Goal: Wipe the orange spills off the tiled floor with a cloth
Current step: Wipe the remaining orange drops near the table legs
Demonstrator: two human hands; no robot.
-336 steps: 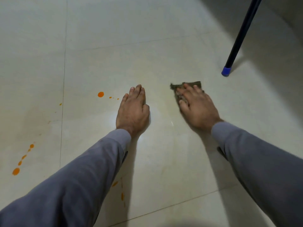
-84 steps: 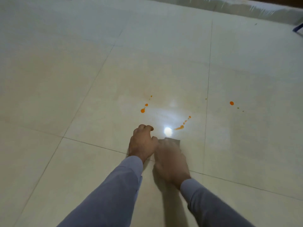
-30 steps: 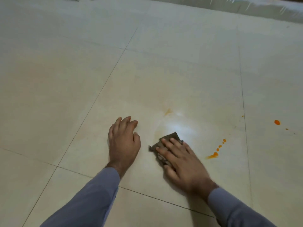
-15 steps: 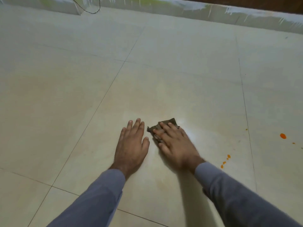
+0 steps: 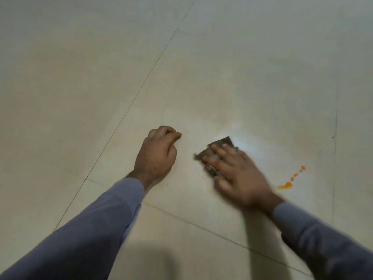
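Nearest the camera, two grey sleeves (image 5: pixel 96 229) run up from the bottom corners of the frame. The left hand (image 5: pixel 156 153), just left of centre, has gone from lying flat on the tile half a second ago to a loose fist with nothing in it, knuckles resting on the tiled floor (image 5: pixel 80 77). The right hand (image 5: pixel 236 174), right of centre and blurred with motion, presses flat with spread fingers on the dark cloth (image 5: pixel 219 149) — it pins the cloth down rather than gripping it.

Since a second ago the smear on the tile ahead of the hands no longer shows; only a pale sheen lies there, so that patch looks done. The orange spills (image 5: pixel 290 180) that remain form a short trail of drops at the right of the frame, just beside the right wrist and apart from the cloth. The next sweep probably goes rightward to them.

A grout line crosses under both forearms, and another runs up the frame near the right edge, just past the drops. Beyond the hands, bare tile stretches to the top of the frame — nothing there blocks a wide stroke.
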